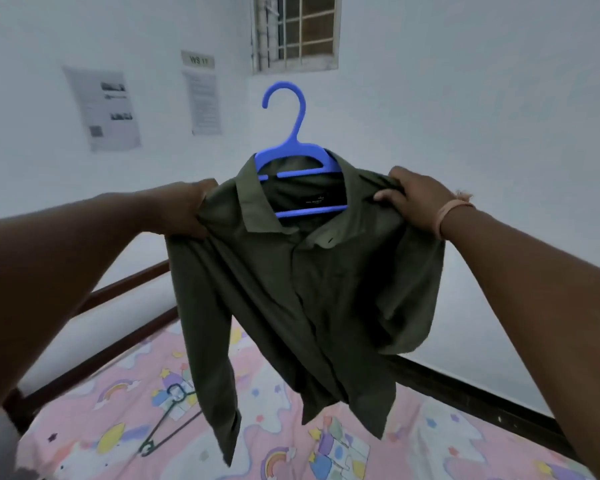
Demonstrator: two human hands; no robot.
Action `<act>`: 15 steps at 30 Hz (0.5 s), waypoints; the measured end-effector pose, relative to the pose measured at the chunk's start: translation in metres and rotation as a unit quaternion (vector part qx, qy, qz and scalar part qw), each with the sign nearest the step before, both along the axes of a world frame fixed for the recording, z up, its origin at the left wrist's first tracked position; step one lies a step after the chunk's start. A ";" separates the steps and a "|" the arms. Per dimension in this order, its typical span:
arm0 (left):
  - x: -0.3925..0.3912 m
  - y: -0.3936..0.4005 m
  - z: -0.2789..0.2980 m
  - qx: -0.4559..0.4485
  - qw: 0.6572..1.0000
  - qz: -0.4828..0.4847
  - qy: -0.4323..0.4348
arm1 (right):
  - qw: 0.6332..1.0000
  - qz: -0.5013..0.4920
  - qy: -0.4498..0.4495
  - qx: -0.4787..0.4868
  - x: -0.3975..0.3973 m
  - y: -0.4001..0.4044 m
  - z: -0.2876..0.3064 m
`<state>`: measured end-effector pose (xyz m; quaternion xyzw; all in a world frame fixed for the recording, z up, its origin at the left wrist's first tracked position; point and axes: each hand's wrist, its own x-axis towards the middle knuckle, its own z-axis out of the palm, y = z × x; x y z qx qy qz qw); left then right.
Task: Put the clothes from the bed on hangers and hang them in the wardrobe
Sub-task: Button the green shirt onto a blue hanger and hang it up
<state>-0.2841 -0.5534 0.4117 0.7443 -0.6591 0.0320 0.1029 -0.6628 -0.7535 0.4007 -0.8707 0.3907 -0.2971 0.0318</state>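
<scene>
**Green shirt on blue hanger, held up at both shoulders**

The dark green shirt (302, 289) is held in the air above the bed (94, 403), front facing the camera, tilted so the hem swings to the lower right. It is threaded on a blue hanger (293, 152); the hook and neck stick up out of the collar, two cross bars are seen inside the neck opening.

The left hand (187, 209) is clamped on the shirt's shoulder at the left of the view, fabric bunched in the grip. The right hand (416, 199) is pinched on the opposite shoulder, thumb on the front, fingers curled behind. Both arms are stretched forward, roughly level; a pinkish band (454, 211) is worn on the right wrist.

A second, dark hanger (167, 424) lies on the pink patterned sheet, below the hanging sleeve.

Collar label is present, text too small to be read. A wall sign (198, 59) is read as "WS 11", last digit uncertain. Printed sheets (103, 107) beside it are illegible.
</scene>
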 end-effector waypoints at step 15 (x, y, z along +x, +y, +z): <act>0.080 0.200 0.077 0.015 0.993 0.091 -0.079 | 0.951 -0.030 0.211 -0.226 0.108 0.145 0.033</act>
